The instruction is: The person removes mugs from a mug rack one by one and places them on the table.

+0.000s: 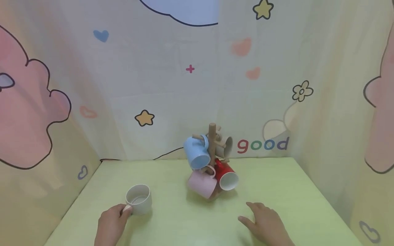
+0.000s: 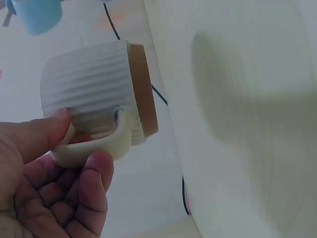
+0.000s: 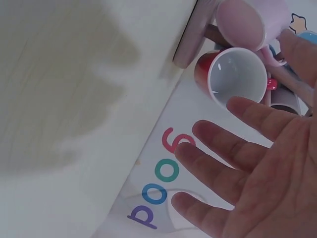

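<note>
Left hand point(image 1: 110, 222) pinches white mug point(image 1: 143, 206) by its handle point(image 2: 124, 138), raised above tabletop point(image 1: 172, 222), open room between it and mug tree point(image 1: 212, 143). Right hand point(image 1: 267, 222) free, fingers spread, apart from red mug point(image 1: 224, 172).

Around the smooth wooden rack point(image 1: 211, 145), I see a ribbed, ceramic-looking white mug point(image 2: 89, 74) with a matt tan base point(image 2: 142, 89) at eight o'clock and a glossy-lined red mug point(image 1: 227, 175) at five.

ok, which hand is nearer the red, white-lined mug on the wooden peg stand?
Right. The right hand hovers in front and to the right of the red mug; the left hand is farther off, to the mug's left, holding a ribbed white mug by its handle.
</note>
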Demonstrator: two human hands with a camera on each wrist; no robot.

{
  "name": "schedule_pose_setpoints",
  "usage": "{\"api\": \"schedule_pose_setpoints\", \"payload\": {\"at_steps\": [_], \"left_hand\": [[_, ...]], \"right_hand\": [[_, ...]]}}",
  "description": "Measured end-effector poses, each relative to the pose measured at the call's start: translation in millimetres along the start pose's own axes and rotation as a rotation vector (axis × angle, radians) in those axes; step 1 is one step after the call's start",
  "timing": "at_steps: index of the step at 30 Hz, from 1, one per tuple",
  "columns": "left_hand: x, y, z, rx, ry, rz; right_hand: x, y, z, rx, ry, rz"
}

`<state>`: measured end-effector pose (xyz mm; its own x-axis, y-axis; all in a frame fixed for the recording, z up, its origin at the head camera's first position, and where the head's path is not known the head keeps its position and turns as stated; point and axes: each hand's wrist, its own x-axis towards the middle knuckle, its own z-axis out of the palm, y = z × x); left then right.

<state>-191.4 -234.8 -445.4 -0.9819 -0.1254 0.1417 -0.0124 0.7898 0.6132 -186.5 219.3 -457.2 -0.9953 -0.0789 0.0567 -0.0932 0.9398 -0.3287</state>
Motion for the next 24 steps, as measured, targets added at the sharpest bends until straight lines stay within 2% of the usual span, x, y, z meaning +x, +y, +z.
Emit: {"api": "schedule_pose_setpoints", "payload": {"at_steps": [4, 9, 17, 24], "left_hand": [[2.7, -13.8, -14.4, 0.041, 0.029, -0.045], [2.2, -33.9, -25.1, 0.087, 0.056, -0.053], [0.3, -53.5, -32.9, 0.136, 0.059, -0.072], [1.4, -64.5, -31.4, 0.14, 0.04, -0.096]], "right_hand": [[4, 9, 0, -0.026, 0.015, -0.003], [9, 18, 2, -0.034, -0.015, 0.023], [11, 18, -4, -0.03, -0.053, 0.049], [8, 13, -7, -0.012, -0.053, 0.05]]}}
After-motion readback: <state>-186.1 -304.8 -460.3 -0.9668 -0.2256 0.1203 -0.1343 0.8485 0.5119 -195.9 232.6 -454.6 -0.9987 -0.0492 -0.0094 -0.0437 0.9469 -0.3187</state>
